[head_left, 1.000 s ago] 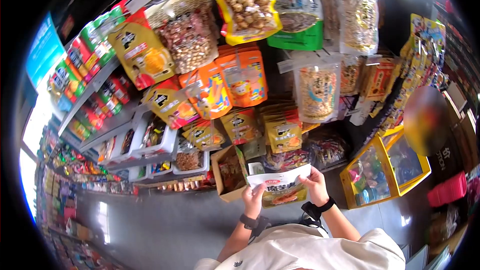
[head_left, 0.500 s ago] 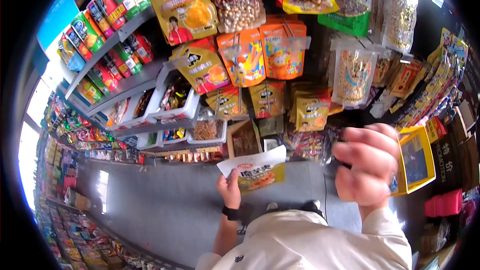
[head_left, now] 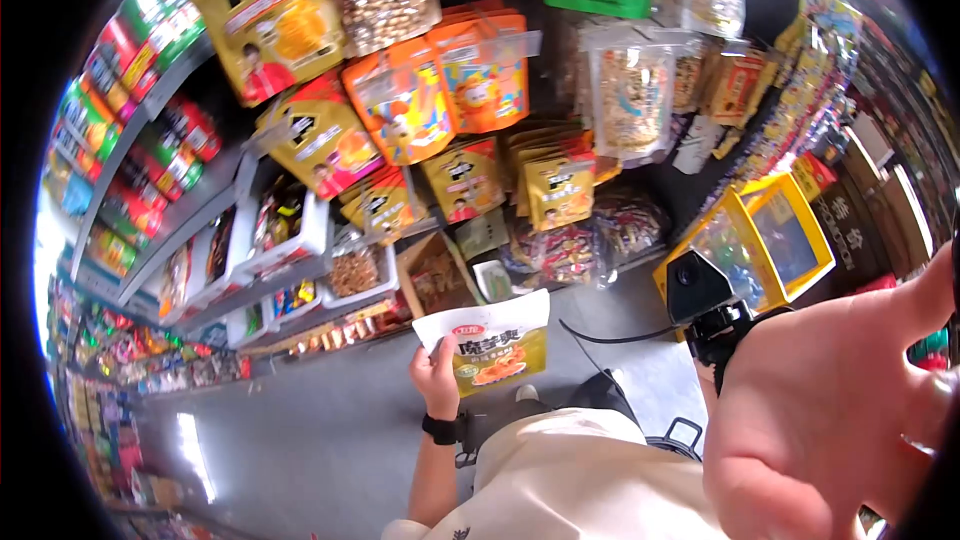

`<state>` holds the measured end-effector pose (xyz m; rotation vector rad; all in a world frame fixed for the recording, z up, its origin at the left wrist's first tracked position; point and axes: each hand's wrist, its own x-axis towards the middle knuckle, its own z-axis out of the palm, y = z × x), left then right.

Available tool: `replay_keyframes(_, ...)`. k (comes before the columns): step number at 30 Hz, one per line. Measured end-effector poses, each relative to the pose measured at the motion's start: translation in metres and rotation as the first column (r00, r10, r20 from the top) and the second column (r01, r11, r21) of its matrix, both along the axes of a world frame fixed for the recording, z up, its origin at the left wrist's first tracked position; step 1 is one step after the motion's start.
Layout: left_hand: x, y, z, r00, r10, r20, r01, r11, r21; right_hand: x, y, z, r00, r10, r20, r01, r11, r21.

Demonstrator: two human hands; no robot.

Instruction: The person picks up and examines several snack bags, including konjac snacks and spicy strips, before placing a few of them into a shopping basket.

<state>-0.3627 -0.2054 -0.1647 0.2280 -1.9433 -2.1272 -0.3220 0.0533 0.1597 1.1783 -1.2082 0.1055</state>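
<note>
Head view: bag [head_left: 497, 345] in left hand [head_left: 436, 380].

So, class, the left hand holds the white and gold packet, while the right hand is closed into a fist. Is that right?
Not quite: the right hand is open, palm showing, in the head view. The left hand does hold the white and gold packet.

Right hand [head_left: 825, 410] (curled 0.5 s ago) opened.
</note>
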Motion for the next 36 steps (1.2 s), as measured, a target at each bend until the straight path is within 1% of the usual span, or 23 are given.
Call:
replay_keyframes(1,-0.008,0.014,0.012,0.997,-0.043,-0.064,0.042,0.999,-0.013,0.005,0.004,-0.001,1.0,-0.024,-0.004,0.024,1.0,0.004)
replay_keyframes(2,-0.015,0.03,0.02,0.996,-0.074,-0.049,0.078,0.993,0.085,0.012,0.01,-0.002,0.999,-0.05,0.002,0.05,0.999,0.004)
replay_keyframes(4,-0.031,0.058,0.026,0.979,-0.169,-0.114,0.182,0.976,0.118,0.026,0.022,-0.002,0.993,-0.112,0.028,0.112,0.994,-0.007)
replay_keyframes(5,-0.039,0.07,0.027,0.968,-0.224,-0.111,0.227,0.974,0.017,0.034,0.029,-0.003,0.988,-0.145,0.045,0.147,0.989,-0.025)
replay_keyframes(6,-0.041,0.092,0.041,0.966,-0.234,-0.111,0.246,0.963,0.113,0.041,0.039,-0.004,0.98,-0.181,0.078,0.186,0.981,-0.051)
replay_keyframes(7,-0.051,0.102,0.034,0.942,-0.329,-0.066,0.333,0.941,0.055,0.049,0.051,-0.009,0.967,-0.222,0.123,0.232,0.97,-0.075)
replay_keyframes(9,-0.055,0.147,0.046,0.887,-0.44,-0.143,0.456,0.882,0.116,0.065,0.08,-0.019,0.916,-0.314,0.249,0.356,0.923,-0.145)
replay_keyframes(11,-0.056,0.192,0.05,0.823,-0.54,-0.174,0.565,0.807,0.17,0.08,0.114,-0.049,0.773,-0.372,0.513,0.545,0.804,-0.238)
replay_keyframes(12,-0.059,0.211,0.043,0.773,-0.605,-0.193,0.627,0.774,0.086,0.087,0.129,-0.07,0.662,-0.353,0.661,0.646,0.716,-0.265)
replay_keyframes(13,-0.054,0.232,0.053,0.701,-0.686,-0.197,0.711,0.693,0.116,0.093,0.147,-0.098,0.523,-0.31,0.794,0.75,0.611,-0.255)
replay_keyframes(14,-0.048,0.252,0.06,0.619,-0.76,-0.197,0.785,0.601,0.148,0.097,0.16,-0.119,0.353,-0.237,0.905,0.815,0.554,-0.173)
replay_keyframes(15,-0.043,0.271,0.058,0.518,-0.831,-0.202,0.847,0.465,0.258,0.105,0.169,-0.151,0.298,-0.099,0.949,0.825,0.527,-0.204)
replay_keyframes(16,-0.036,0.29,0.063,0.456,-0.866,-0.205,0.877,0.398,0.269,0.114,0.178,-0.182,0.256,0.042,0.966,0.835,0.493,-0.243)
replay_keyframes(18,-0.014,0.318,0.073,0.311,-0.93,-0.196,0.925,0.248,0.288,0.144,0.176,-0.228,0.29,0.292,0.912,0.881,0.291,-0.373)
replay_keyframes(19,-0.006,0.33,0.073,0.236,-0.957,-0.17,0.967,0.214,0.139,0.162,0.172,-0.245,0.335,0.397,0.855,0.89,0.166,-0.425)
replay_keyframes(22,0.024,0.353,0.072,-0.061,-0.99,-0.13,0.998,-0.055,-0.044,0.222,0.147,-0.277,0.436,0.287,0.853,0.9,-0.169,-0.403)
replay_keyframes(24,0.053,0.36,0.063,-0.234,-0.96,-0.153,0.971,-0.239,0.012,0.257,0.113,-0.286,0.435,0.229,0.871,0.883,-0.296,-0.364)
replay_keyframes(26,0.076,0.353,0.049,-0.369,-0.922,-0.117,0.914,-0.383,0.133,0.274,0.062,-0.293,0.501,0.256,0.827,0.812,-0.469,-0.347)
replay_keyframes(27,0.082,0.352,0.041,-0.451,-0.888,-0.095,0.872,-0.461,0.165,0.273,0.035,-0.281,0.625,0.209,0.753,0.711,-0.55,-0.438)
replay_keyframes(31,0.082,0.329,0.026,-0.667,-0.745,-0.004,0.736,-0.659,0.153,0.255,-0.053,-0.32,0.522,0.01,0.853,0.611,-0.701,-0.366)
replay_keyframes(32,0.081,0.322,0.016,-0.72,-0.694,0.014,0.687,-0.71,0.154,0.244,-0.075,-0.321,0.548,-0.03,0.836,0.552,-0.738,-0.388)
replay_keyframes(34,0.082,0.303,0.003,-0.796,-0.602,0.06,0.598,-0.768,0.229,0.219,-0.119,-0.313,0.555,0.019,0.832,0.406,-0.879,-0.25)
replay_keyframes(36,0.086,0.285,0.002,-0.839,-0.534,0.106,0.544,-0.814,0.206,0.205,-0.147,-0.326,0.644,-0.05,0.763,0.265,-0.921,-0.284)
